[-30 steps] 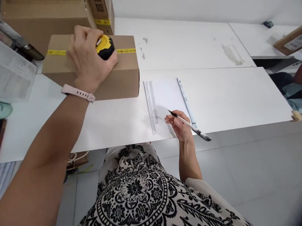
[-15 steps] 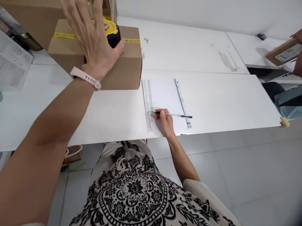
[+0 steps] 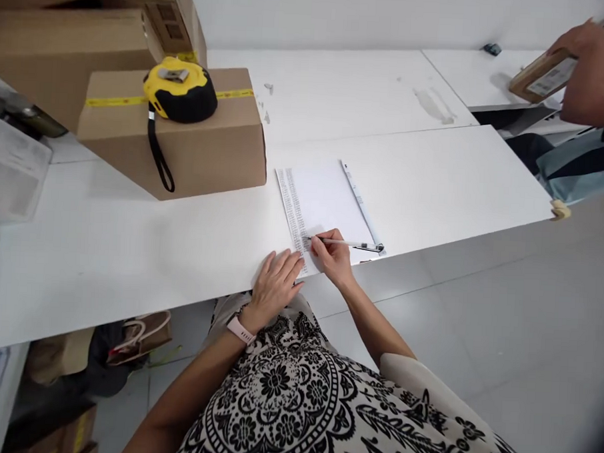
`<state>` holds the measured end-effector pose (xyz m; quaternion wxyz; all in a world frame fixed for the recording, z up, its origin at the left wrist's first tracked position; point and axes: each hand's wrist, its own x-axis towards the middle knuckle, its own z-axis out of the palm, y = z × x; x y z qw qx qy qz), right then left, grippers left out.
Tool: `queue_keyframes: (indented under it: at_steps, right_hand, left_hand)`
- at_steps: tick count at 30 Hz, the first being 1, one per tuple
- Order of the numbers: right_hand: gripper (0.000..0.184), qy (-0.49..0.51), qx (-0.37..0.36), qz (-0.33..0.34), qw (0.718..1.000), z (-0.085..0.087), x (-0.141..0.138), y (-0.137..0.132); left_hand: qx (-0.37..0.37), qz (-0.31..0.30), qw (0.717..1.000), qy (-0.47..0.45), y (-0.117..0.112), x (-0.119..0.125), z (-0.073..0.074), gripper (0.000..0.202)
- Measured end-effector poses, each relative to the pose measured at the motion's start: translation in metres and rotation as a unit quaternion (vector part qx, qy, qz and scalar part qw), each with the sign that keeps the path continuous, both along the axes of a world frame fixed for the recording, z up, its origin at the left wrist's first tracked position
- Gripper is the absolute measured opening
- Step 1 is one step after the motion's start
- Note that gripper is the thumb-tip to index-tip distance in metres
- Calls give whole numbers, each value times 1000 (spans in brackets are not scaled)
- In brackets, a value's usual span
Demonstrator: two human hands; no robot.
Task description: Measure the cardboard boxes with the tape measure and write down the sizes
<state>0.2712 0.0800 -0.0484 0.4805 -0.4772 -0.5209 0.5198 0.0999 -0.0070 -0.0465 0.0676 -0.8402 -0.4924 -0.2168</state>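
My right hand (image 3: 335, 256) is closed round a slim pen (image 3: 354, 244), its tip at the printed columns of a white paper sheet (image 3: 326, 194). Flat on the sheet's lower left corner and the table edge rests my left hand (image 3: 278, 282), fingers stretched out and holding nothing. A pale blue ruler-like strip (image 3: 359, 201) lies along the sheet's right side. Farther left, a yellow and black tape measure (image 3: 180, 91) sits on top of a brown cardboard box (image 3: 210, 152) with yellow tape, its black wrist strap hanging over the box's front.
More cardboard boxes (image 3: 64, 49) are stacked behind at the left, near a clear plastic container (image 3: 11, 167). At the far right another person's hand (image 3: 585, 48) holds a small brown box (image 3: 541, 80). The white table (image 3: 458, 186) ends at its front edge above a tiled floor.
My left hand has left the tape measure on the box and come down to the sheet's lower corner. The pen stays in my right hand. The view has shifted slightly.
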Motion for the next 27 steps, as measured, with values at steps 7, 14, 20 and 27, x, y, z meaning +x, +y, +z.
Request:
queue_keyframes:
  at_steps: [7, 14, 20, 27]
  right_hand:
    - [24, -101, 19, -1, 995, 8, 2, 15]
    - [26, -119, 1, 66, 991, 8, 8, 12]
    - [26, -186, 61, 103, 975, 10, 17, 6]
    - [26, -222, 86, 121, 964, 11, 19, 6]
  left_hand:
    - [-19, 31, 999, 13, 3, 5, -7, 39]
    - [-12, 48, 998, 43, 1, 9, -4, 42]
    - [13, 58, 997, 54, 1, 10, -4, 37]
    - [10, 58, 996, 61, 0, 10, -3, 39]
